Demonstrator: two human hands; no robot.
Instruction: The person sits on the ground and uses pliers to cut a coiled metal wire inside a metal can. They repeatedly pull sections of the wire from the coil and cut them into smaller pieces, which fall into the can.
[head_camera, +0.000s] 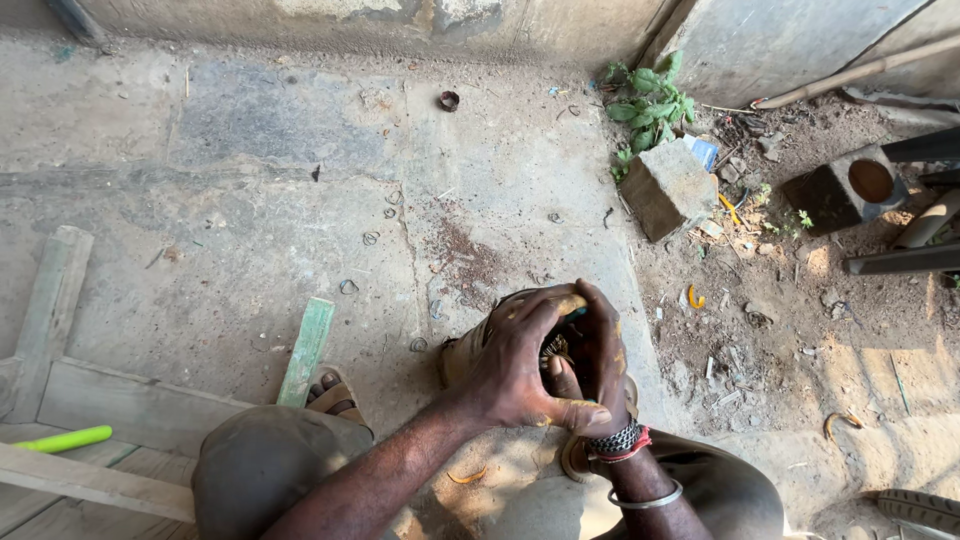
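Note:
Both hands are clasped together low in the middle of the head view, over a tan, rounded object (462, 352) resting on the concrete floor. My left hand (515, 365) wraps over its top, fingers curled and smeared with yellow. My right hand (603, 345) presses against it from the right, with bead bracelets and a metal bangle (648, 498) on the wrist. Between the palms a small ribbed metal part (554, 349) shows. Most of the object is hidden by the hands.
A stone block (667, 187) and a green plant (650, 98) lie ahead on the right, by a dark block with a round hole (845, 190). A wooden frame (60, 390), a green slat (306, 350) and a bright green stick (65, 438) sit left. My sandalled foot (335, 396) is below.

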